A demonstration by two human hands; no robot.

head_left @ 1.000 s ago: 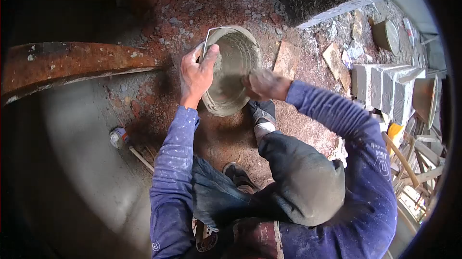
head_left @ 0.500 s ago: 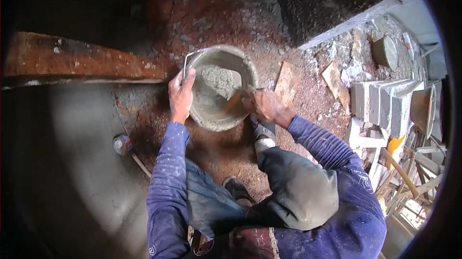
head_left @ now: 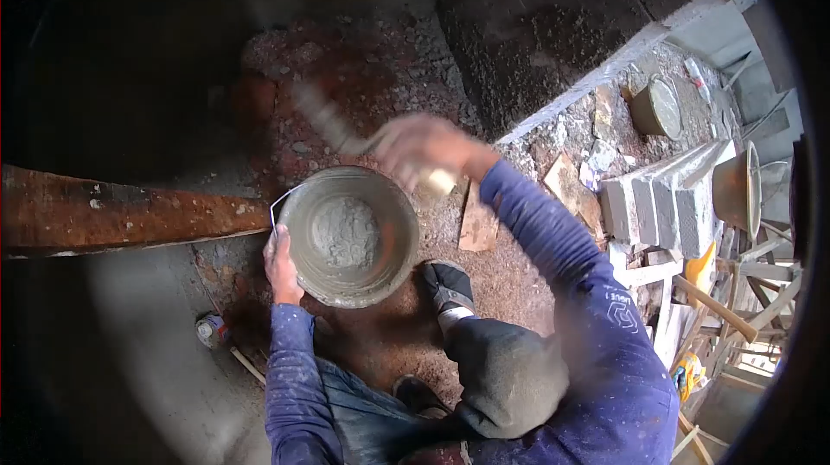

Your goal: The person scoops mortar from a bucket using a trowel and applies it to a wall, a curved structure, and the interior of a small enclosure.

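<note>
Bucket: a round, grey, mortar-crusted bucket with a thin wire handle (head_left: 393,249) sits over reddish, rubble-strewn ground (head_left: 415,331), ahead of the person's legs and left of the dark shoe (head_left: 449,286). Wet grey mortar (head_left: 346,232) lies lumpy at its bottom.

Left hand (head_left: 283,268): clamped on the near-left rim, beside the wire handle.

Right hand (head_left: 425,149): closed round the pale grip of a trowel-like tool (head_left: 322,115); motion blur hides finger detail. Blade is outside the bucket, beyond the far rim.

Technique (judgement): keep the rim firmly braced against tipping; work the blade low along wall and base, lifting stiff lumps into the middle; keep the wrist loose and the wire handle out of the blade's path.

Writing: white print on the blue, spattered right sleeve (head_left: 562,245) seems to read "LIGUE 1"; uncertain. Label on the small white, blue and red container (head_left: 211,331): illegible.
</note>
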